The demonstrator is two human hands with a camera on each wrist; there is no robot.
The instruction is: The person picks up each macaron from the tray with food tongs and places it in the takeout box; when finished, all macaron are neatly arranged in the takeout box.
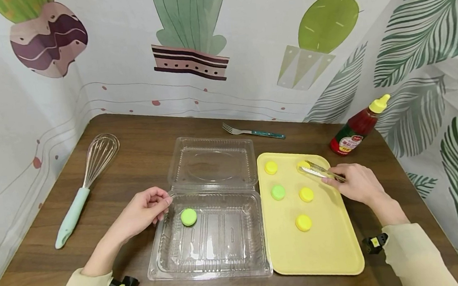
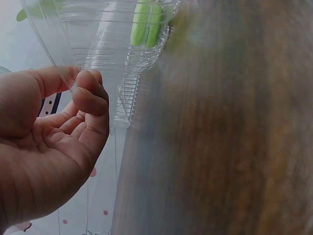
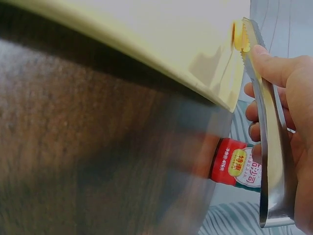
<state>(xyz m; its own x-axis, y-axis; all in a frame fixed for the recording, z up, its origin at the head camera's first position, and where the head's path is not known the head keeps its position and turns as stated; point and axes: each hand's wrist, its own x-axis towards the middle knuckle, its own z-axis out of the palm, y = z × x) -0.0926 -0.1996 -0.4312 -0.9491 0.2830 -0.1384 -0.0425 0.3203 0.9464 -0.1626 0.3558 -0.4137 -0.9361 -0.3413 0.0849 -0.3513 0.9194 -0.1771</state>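
Note:
My left hand pinches the left rim of a clear plastic clamshell box, whose lid lies folded back behind it. Inside the box sits a green macaron, showing its two halves in the left wrist view. My right hand grips metal tongs, their toothed tips right at a yellow macaron near the far right corner of the yellow tray. Also on the tray are another green macaron and several yellow ones, among them a near one.
A whisk with a mint handle lies at the left of the wooden table. Behind the box is a fork with a teal handle. A red sauce bottle with a yellow cap stands beyond the tray's right corner. Patterned cloth hangs behind the table.

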